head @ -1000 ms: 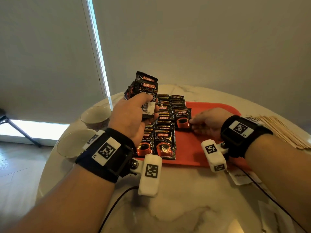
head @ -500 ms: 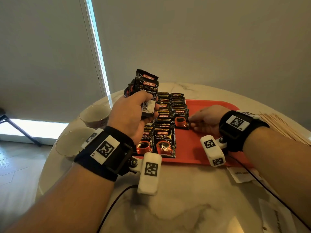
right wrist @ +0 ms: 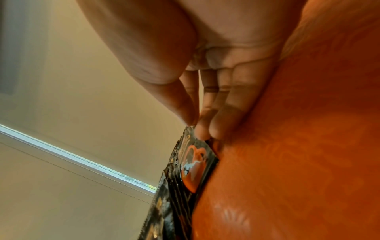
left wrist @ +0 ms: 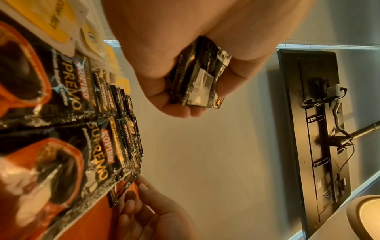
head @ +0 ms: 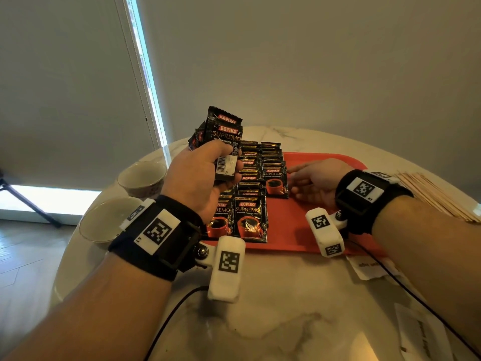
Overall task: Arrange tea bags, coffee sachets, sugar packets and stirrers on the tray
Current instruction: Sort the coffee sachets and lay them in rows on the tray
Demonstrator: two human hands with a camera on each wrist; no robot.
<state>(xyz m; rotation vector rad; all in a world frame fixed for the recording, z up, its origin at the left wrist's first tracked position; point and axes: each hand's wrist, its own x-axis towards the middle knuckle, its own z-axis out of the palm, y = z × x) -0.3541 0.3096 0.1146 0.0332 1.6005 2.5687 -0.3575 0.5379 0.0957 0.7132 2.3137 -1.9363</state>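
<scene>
- The coffee sachets (head: 250, 194) lie on the left part of the red tray (head: 307, 230), in overlapping rows that run from the near edge toward the far one, each sachet partly covering the one behind it; the overlap probably saves room for the other items.
- The front sachet of the third row (head: 275, 182) sits on the right side of the block, with bare tray surface to its right.
- The right hand (head: 315, 179) rests low on the tray just beside that sachet. In the right wrist view its fingertips (right wrist: 202, 131) and thumb pinch the sachet's edge, most likely to seat or square it with the row.
- The left hand (head: 200, 178) is raised above the left rows, its fingers and thumb curled round a stack of sachets (head: 223, 142) held upright. Held so, the stack seems to serve as a supply the other hand can draw from.
- A bundle of wooden stirrers (head: 437, 196) lies on the desk (head: 273, 321) to the right of the tray, not yet on it.
- Yellow-and-white packets (left wrist: 57, 21), perhaps tea bags, show beyond the rows in the left wrist view; whether they lie on the tray cannot be told.
- Two bowls (head: 141, 175) stand on the desk to the left of the tray.
</scene>
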